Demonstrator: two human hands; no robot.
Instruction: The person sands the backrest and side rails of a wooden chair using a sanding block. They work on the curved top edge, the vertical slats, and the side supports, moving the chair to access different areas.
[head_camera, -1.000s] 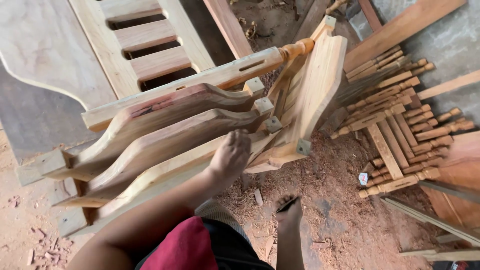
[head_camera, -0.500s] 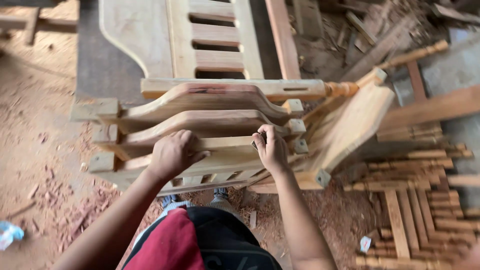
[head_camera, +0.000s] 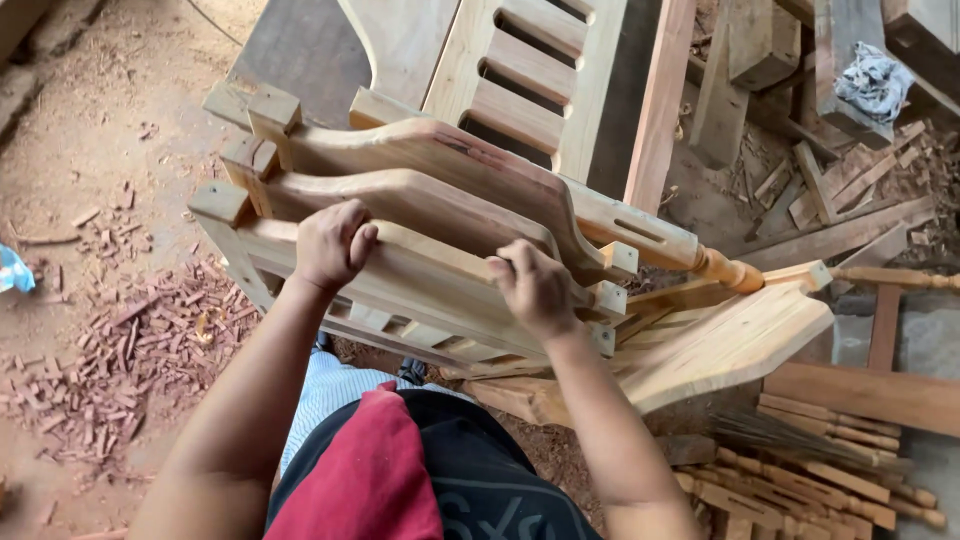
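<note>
Gripping the nearest rail of an unfinished wooden chair frame (head_camera: 470, 215), both hands sit on its top edge above the person's lap. The left hand (head_camera: 333, 243) has its fingers (head_camera: 362, 240) curled over the rail near the frame's left end, clenched on the wood. The right hand (head_camera: 535, 288) holds the same rail further right, its fingers wrapped over the edge and grasping it, close to the block-shaped tenon ends. The frame lies tilted on its side, its curved back slats stacked one behind the other and slanting down to the right, where a turned spindle end (head_camera: 728, 270) sticks out just above the broad seat board (head_camera: 730, 340). Behind the frame stands a slatted wooden panel (head_camera: 520, 85), leaning beside a long plank (head_camera: 660, 100). On the dirt floor (head_camera: 90, 130) to the left lies a scatter of reddish wood chips (head_camera: 120, 350). At lower right a heap of turned wooden spindles (head_camera: 810, 480) lies on the floor, and a crumpled cloth (head_camera: 875, 80) rests on timber at upper right.
</note>
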